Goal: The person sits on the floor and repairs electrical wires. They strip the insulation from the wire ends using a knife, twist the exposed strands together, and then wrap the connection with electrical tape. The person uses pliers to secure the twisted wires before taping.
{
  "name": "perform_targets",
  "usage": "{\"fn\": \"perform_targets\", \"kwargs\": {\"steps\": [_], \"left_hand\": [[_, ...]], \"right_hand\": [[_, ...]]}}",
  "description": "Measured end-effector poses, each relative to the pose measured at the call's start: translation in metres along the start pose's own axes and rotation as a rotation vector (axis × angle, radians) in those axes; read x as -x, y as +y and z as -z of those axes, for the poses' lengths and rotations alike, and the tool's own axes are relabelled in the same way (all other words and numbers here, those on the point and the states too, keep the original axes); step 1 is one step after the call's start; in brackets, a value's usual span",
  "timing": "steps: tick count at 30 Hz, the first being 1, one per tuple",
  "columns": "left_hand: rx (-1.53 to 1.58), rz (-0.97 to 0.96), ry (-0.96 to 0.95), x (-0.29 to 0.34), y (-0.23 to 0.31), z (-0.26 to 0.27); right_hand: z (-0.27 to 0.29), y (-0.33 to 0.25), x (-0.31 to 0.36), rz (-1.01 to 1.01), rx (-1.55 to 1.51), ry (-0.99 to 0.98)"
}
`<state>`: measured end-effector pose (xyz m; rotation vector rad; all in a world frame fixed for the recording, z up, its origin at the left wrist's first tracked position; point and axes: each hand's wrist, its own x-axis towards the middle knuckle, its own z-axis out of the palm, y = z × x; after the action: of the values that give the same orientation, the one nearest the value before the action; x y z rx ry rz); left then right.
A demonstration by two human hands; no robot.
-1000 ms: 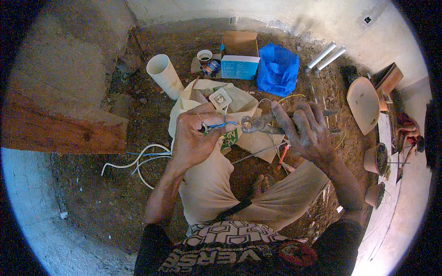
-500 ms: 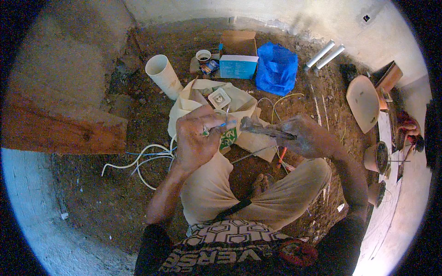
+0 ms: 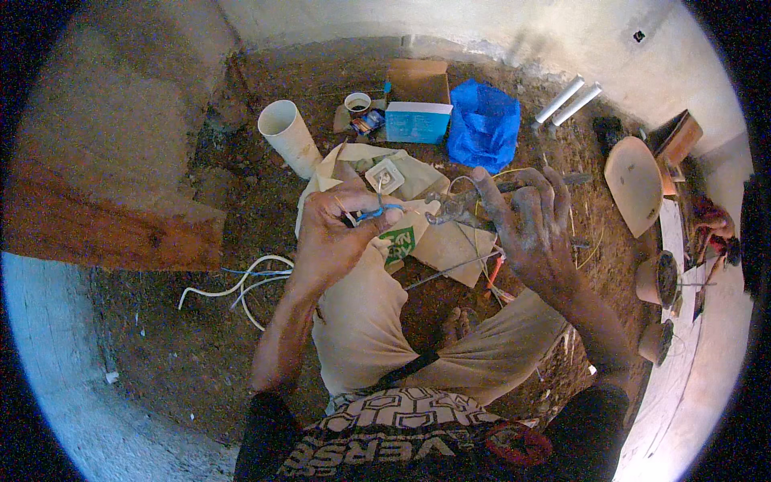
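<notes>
Above my crossed legs, my left hand [image 3: 331,241] pinches a blue wire [image 3: 376,214] between thumb and fingers; a bare copper-coloured end seems to stick out to the right. Dark, worn pliers [image 3: 451,212] are in my right hand [image 3: 532,229], their jaws parted just right of the wire end and one handle pointing off to the right. Behind the wire lies a small square white electrical fitting [image 3: 385,176] on a beige sack [image 3: 420,163] with a green print. A long thin tool with an orange handle [image 3: 493,275] lies below my right hand.
White cable [image 3: 238,287] curls on the dirt floor at left. Farther off stand a wide white pipe [image 3: 291,138], a cup [image 3: 357,103], a blue box [image 3: 418,120] and a blue bag [image 3: 483,124]. Two white tubes [image 3: 568,101] and a curved pale pan [image 3: 634,185] are at right.
The pliers have opened and drawn slightly right of the wire, their handles spreading as my right fingers lifted and spread. My left hand has shifted slightly, showing more of the blue wire.
</notes>
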<state>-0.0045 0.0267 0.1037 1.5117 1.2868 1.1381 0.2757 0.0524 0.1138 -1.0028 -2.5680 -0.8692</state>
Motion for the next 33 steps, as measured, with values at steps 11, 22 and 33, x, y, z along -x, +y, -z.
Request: {"fn": "perform_targets", "kwargs": {"steps": [11, 22, 33], "left_hand": [[0.046, -0.028, -0.016, 0.001, 0.008, 0.000], [0.032, -0.035, 0.000, 0.002, 0.006, 0.002], [0.028, -0.081, 0.047, 0.004, 0.000, -0.004]], "right_hand": [[0.015, -0.009, -0.011, -0.029, -0.033, 0.033], [0.019, -0.005, -0.016, 0.002, -0.011, 0.081], [-0.003, 0.008, -0.007, 0.114, 0.003, 0.144]]}}
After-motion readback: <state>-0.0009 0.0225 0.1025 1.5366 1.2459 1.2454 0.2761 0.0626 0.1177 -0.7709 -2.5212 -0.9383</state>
